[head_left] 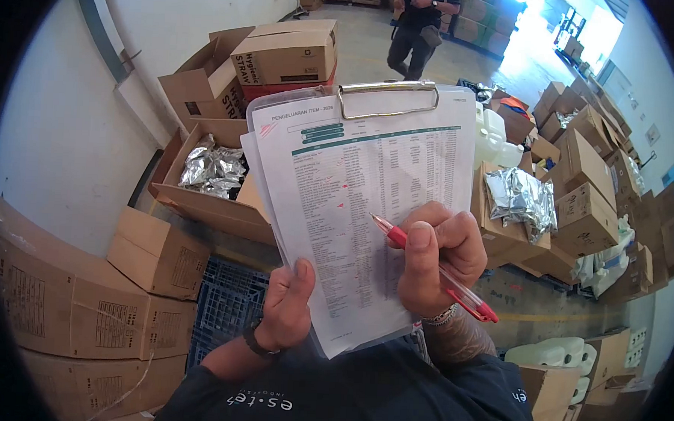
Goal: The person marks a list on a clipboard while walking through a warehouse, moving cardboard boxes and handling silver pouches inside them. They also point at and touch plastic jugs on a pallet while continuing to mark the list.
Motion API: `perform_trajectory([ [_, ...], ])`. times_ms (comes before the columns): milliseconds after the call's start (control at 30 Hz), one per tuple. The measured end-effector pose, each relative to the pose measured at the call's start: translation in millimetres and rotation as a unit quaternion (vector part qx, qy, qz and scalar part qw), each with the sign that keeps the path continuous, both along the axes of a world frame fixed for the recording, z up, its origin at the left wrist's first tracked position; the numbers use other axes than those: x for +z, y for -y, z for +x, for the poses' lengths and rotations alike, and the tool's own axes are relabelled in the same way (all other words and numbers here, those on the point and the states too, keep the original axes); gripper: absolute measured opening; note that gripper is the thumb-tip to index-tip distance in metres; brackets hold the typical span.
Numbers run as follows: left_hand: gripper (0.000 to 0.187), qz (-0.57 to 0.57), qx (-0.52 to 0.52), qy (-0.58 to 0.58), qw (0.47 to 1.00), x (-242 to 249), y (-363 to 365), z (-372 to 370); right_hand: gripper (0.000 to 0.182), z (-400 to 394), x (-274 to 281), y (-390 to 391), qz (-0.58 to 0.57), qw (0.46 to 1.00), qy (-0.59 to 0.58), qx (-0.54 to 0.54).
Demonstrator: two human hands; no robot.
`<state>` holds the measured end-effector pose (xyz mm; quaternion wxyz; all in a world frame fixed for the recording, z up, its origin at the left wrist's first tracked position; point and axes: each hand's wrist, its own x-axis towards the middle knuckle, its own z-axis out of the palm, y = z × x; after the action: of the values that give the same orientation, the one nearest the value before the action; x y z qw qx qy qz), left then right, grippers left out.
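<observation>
A clear clipboard (468,103) with a wire clip (388,100) is held up in front of my chest. On it lies a printed list (365,264) with a green header and small red marks on some rows. My left hand (286,306) grips the board's lower left edge, thumb on top and fingers hidden behind. My right hand (444,260) is closed around a red pen (465,293), its tip over the middle of the sheet. A watch strap is on my left wrist and a bracelet on my right.
An open carton (194,204) of silver pouches (212,167) stands at left, near a blue pallet (228,303) and stacked boxes (84,312). On the right are more cartons (585,217), silver bags (519,200) and white jugs (549,351). A person (420,26) stands at the back.
</observation>
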<state>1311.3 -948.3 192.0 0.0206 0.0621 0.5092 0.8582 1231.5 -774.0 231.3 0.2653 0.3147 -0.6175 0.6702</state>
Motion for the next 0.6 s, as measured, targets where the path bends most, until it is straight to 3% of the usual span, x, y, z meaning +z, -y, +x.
perform_trajectory([
  [200,0.047,0.007,-0.01,0.006,1.0,-4.0,-0.1,3.0,0.024,1.2,-0.6,-1.1,-0.001,1.0,0.003,0.007],
  [267,0.046,0.006,-0.009,0.006,1.0,-2.3,-1.5,3.2,0.02,-0.2,-3.4,0.3,-0.065,0.998,-0.001,0.018],
  [600,0.046,0.024,-0.012,0.0,1.0,-0.9,-7.1,4.9,0.021,2.0,-4.2,-2.5,-0.057,0.998,0.0,0.01],
])
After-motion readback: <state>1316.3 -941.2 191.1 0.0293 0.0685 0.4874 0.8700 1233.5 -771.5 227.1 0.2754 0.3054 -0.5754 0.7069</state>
